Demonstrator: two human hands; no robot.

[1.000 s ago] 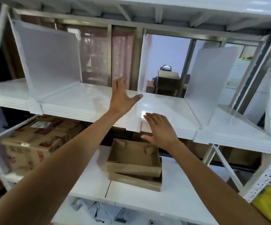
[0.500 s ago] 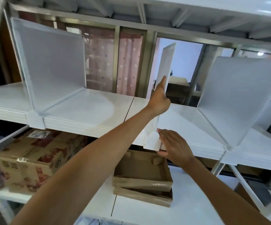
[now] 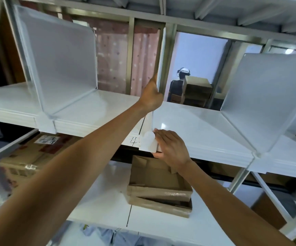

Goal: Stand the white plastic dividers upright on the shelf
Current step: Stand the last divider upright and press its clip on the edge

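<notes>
**Middle divider up, clip being seated**

While the right hand [image 3: 170,148] pinches the white clip [image 3: 149,143] at the shelf's [image 3: 197,125] front lip, thumb under and fingers curled over its right side, the middle divider [image 3: 160,59] stands edge-on to the camera, running straight back from that clip. The left hand [image 3: 151,96] is further in, just left of the divider, fingers closed on its lower part with one finger lying up along the panel.

Judging by this, the task looks well along. The left divider [image 3: 60,57] is upright, its clip hooked over the lip well left of the middle one. The right divider [image 3: 267,96] is likewise standing, well right. The middle one appears vertical but is held at both ends, so it probably needs its clip pressed home and a release. Whether more dividers lie beyond the frame cannot be told.

Room is fair: bare shelf lies on both sides of the middle divider, so both hands can draw back toward the lip freely. Overhead, the divider's top comes close to the upper frame. Below the lip sit cardboard trays [image 3: 159,185], clear of the hands.
</notes>
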